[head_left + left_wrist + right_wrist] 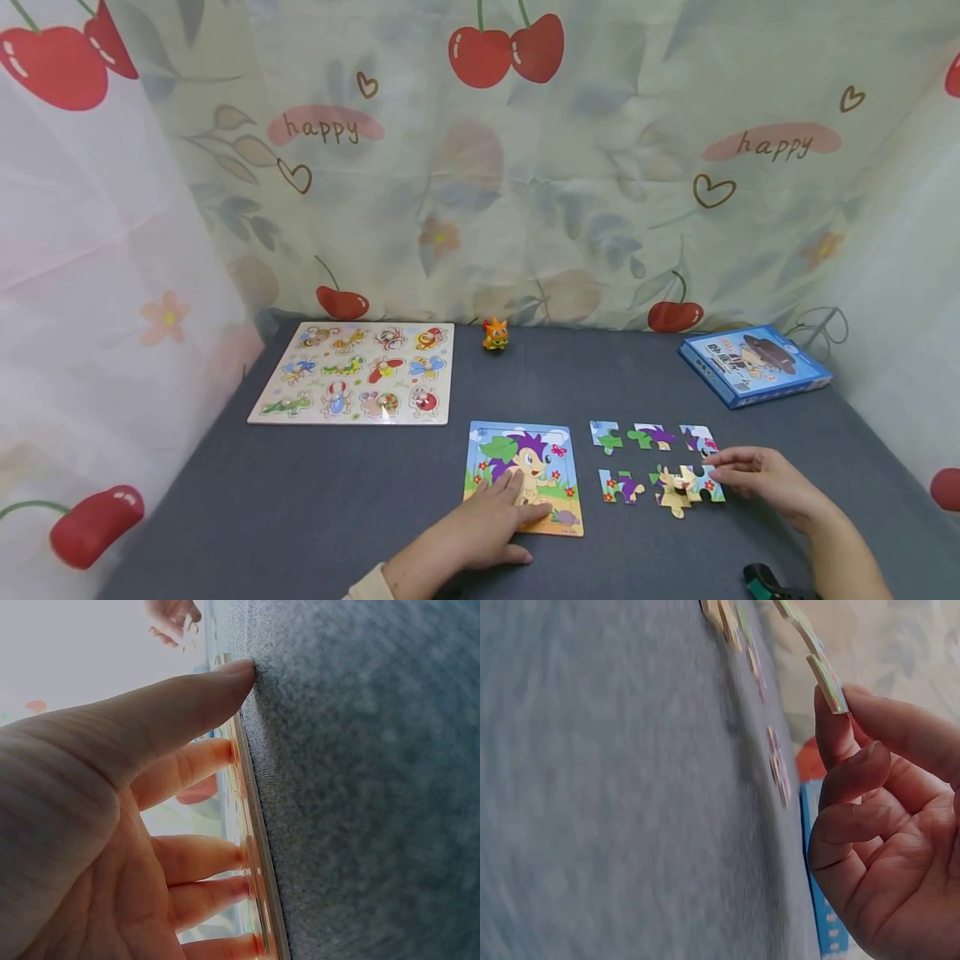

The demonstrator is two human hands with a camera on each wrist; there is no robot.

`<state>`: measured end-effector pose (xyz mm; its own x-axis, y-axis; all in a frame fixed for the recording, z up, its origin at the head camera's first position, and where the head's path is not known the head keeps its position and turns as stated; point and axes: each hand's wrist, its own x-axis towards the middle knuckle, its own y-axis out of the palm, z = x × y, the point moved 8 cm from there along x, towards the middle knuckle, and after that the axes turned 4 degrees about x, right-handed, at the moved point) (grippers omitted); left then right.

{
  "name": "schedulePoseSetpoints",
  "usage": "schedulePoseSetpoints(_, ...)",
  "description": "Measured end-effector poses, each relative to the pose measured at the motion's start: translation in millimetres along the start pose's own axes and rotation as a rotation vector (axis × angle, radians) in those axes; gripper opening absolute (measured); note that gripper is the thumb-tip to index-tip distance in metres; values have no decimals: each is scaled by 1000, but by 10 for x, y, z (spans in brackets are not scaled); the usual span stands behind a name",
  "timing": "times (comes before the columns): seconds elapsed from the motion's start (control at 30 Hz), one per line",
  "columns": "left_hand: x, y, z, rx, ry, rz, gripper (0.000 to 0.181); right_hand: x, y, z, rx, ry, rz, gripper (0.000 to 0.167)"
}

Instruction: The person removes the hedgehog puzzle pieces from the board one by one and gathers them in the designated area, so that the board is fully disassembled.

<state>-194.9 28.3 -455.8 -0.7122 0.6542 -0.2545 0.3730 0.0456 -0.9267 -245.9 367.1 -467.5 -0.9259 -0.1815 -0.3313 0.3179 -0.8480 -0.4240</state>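
My left hand (491, 521) rests with spread, fairly straight fingers on the hedgehog picture board (562, 483); in the left wrist view its fingertips touch the board's surface and the thumb (180, 705) lies by the edge. Between thumb and fingertip, my right hand (780, 487) pinches a puzzle piece (708, 485), seen raised above the table in the right wrist view as a thin piece (829, 686). Its other fingers are curled. Beside it is a cream piece (675, 498). More pieces lie close by: a purple one (626, 487), a green-purple one (651, 437) and a blue-green one (606, 435).
A white insect board (352, 375) lies at the back left, and a small orange toy figure (495, 334) stands at the back middle. A blue box (756, 365) lies at the back right. A black and green object (765, 583) is at the front right.
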Motion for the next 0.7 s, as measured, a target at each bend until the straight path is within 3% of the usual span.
schedulePoseSetpoints(0.47, -1, -2, -4, 16, 0, -9, 59, -74, -219, -267, -33, 106, -57, 48)
schedulePoseSetpoints(0.7, -11, -20, -15, 18, 4, -22, 59, -76, -254, -316, -24, 113, -48, 44)
